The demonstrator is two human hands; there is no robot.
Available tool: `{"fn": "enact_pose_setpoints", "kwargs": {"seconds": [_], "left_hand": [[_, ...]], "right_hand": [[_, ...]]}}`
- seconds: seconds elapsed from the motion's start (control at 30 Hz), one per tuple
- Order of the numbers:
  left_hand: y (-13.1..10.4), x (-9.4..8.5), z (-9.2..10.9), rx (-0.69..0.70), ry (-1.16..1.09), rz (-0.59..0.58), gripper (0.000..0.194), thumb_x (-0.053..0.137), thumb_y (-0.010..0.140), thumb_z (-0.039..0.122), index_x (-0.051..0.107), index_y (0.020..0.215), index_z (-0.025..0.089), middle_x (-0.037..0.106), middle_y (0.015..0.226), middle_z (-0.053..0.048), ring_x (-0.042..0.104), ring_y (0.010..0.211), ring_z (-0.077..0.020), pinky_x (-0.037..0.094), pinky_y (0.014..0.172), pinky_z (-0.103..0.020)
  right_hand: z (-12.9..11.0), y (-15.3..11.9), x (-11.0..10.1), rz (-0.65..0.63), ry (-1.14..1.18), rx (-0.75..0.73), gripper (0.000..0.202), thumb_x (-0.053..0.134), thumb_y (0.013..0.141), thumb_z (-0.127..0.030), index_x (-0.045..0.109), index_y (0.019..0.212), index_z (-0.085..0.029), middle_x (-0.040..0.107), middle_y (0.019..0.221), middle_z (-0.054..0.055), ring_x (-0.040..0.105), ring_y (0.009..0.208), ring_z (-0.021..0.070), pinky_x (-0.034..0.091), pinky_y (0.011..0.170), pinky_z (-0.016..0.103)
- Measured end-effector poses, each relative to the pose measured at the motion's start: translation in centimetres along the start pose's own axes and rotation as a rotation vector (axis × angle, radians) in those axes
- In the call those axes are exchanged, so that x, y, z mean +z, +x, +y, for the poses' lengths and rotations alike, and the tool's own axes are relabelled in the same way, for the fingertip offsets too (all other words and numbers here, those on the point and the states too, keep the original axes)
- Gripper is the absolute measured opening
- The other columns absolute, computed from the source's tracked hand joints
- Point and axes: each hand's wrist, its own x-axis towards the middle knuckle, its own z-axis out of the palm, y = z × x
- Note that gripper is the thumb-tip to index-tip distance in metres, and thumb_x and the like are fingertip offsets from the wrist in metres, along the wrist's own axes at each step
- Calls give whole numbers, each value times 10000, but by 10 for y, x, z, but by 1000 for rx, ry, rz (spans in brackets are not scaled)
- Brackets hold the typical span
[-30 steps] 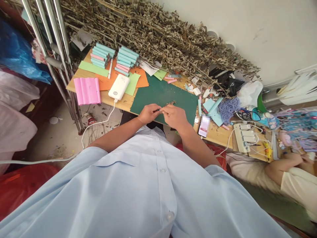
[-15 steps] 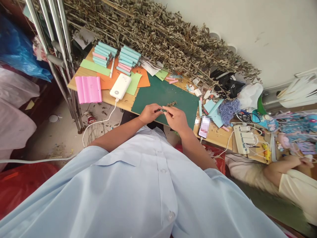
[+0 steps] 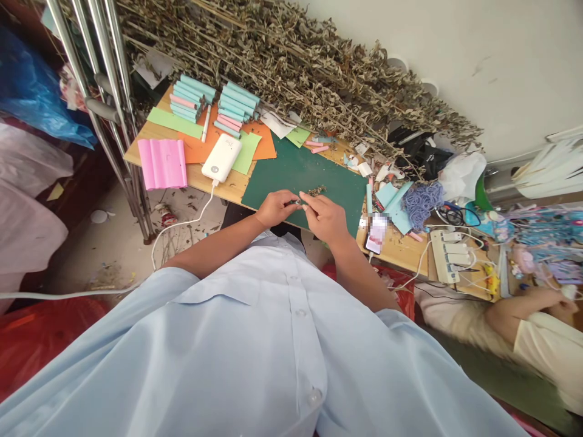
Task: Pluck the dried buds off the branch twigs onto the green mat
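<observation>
Over the near edge of a dark green mat (image 3: 273,176), my left hand (image 3: 276,208) and my right hand (image 3: 325,216) meet fingertip to fingertip. Both are closed in a pinch on one small, dark piece (image 3: 298,202) with a pale spot. Fingers cover most of it, so its kind cannot be made out. Just beyond my right fingers lies a little heap of crumbled dried leaves (image 3: 317,190) on the mat.
Bundles of dried leafy stalks (image 3: 319,79) fill the back. Blue and pink paper rolls (image 3: 237,102), a white power bank (image 3: 221,159) and a pink sheet (image 3: 163,164) lie left. A phone (image 3: 376,233) and power strip (image 3: 444,255) lie right, near another person's arm (image 3: 519,309).
My hands stay at nearly the same spot, with only a slight shift of the fingers around the small piece. The other person's arm at the right has moved a little.
</observation>
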Motion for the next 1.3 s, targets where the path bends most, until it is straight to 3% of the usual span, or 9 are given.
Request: {"fn": "enact_pose_setpoints", "kwargs": {"seconds": [0.1, 0.23, 0.5, 0.73, 0.83, 0.9, 1.03, 1.3], "left_hand": [[0, 0, -1, -6, 2, 9, 303, 726, 980, 471, 790, 997, 175, 707, 834, -49, 622, 770, -165, 489, 757, -292], [1, 0, 2, -36, 23, -12, 257, 712, 984, 424, 789, 982, 179, 711, 841, -45, 626, 778, -164, 494, 767, -291], [1, -2, 5, -57, 40, -34, 166, 676, 964, 305, 780, 960, 175, 723, 861, -45, 630, 788, -158, 495, 772, -283], [1, -1, 4, -71, 33, -21, 227, 693, 956, 370, 783, 943, 162, 718, 833, -44, 594, 702, -138, 475, 692, -265], [-1, -1, 2, -73, 17, -32, 300, 694, 971, 431, 791, 1053, 160, 759, 891, -61, 601, 674, -130, 483, 671, -258], [-2, -1, 2, -34, 6, -37, 342, 665, 1000, 460, 795, 1114, 166, 788, 965, -91, 668, 758, -153, 528, 740, -279], [-1, -2, 2, 33, 3, -53, 352, 608, 1044, 475, 812, 1064, 189, 802, 986, -108, 734, 923, -199, 566, 856, -323], [0, 1, -2, 48, 7, -24, 303, 638, 1033, 438, 815, 1019, 193, 800, 947, -96, 738, 885, -191, 573, 825, -317]], "right_hand": [[2, 0, -1, 65, 78, 18, 360, 510, 1055, -299, 797, 1266, -247, 802, 1119, 83, 744, 1033, 221, 576, 906, 324], [3, -4, 2, 41, 144, 6, 324, 524, 1043, -282, 828, 1152, -258, 805, 1048, 68, 749, 975, 209, 579, 880, 323], [-1, -8, 10, -5, 100, 12, 320, 535, 1040, -263, 829, 1164, -256, 800, 1033, 59, 743, 968, 200, 555, 851, 300], [-8, -5, 3, -71, 37, 56, 342, 505, 1062, -293, 814, 1208, -273, 797, 1092, 59, 738, 1037, 212, 553, 872, 308], [-7, -4, 3, -76, 14, 55, 350, 500, 1062, -300, 807, 1229, -284, 796, 1117, 55, 733, 1041, 214, 550, 861, 307], [-5, -5, 3, -81, -2, 47, 355, 498, 1061, -300, 803, 1242, -289, 794, 1120, 52, 731, 1032, 213, 542, 847, 303], [-7, -5, 2, -94, -53, 38, 364, 484, 1068, -304, 799, 1249, -285, 791, 1099, 57, 722, 1002, 214, 505, 778, 297], [-26, 1, -13, -194, -218, 46, 362, 467, 1061, -302, 825, 1117, -282, 763, 975, 67, 662, 819, 213, 358, 633, 316]]}}
